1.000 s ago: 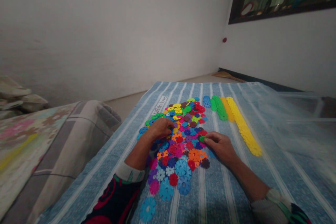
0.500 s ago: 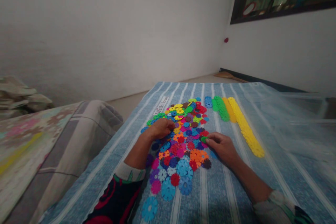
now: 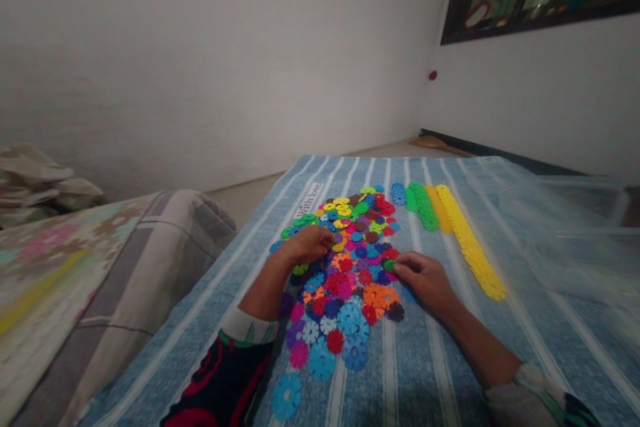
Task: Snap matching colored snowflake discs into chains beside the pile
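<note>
A spread of many-coloured notched plastic discs (image 3: 345,281) lies on a striped blue cloth. My right hand (image 3: 424,278) is at the right edge of this pile, with a green disc (image 3: 390,266) pinched between thumb and fingers. Over the left-middle part of the pile, my left hand (image 3: 311,244) has its fingers drawn together, their tips down among the discs. Whatever it may hold is hidden. A lime-green disc (image 3: 300,269) shows just below the left wrist.
Right of the pile lie overlapping single-colour rows: a long yellow row (image 3: 473,247), an orange row (image 3: 440,209), a green row (image 3: 423,207) and a short blue row (image 3: 399,194). A clear plastic container (image 3: 575,230) stands at the right. Folded fabric (image 3: 185,223) is at the left.
The lime-green disc below my left wrist has come into view. Both hands stay nearly in place, and the right still pinches the green disc. The whole view has shifted slightly.
</note>
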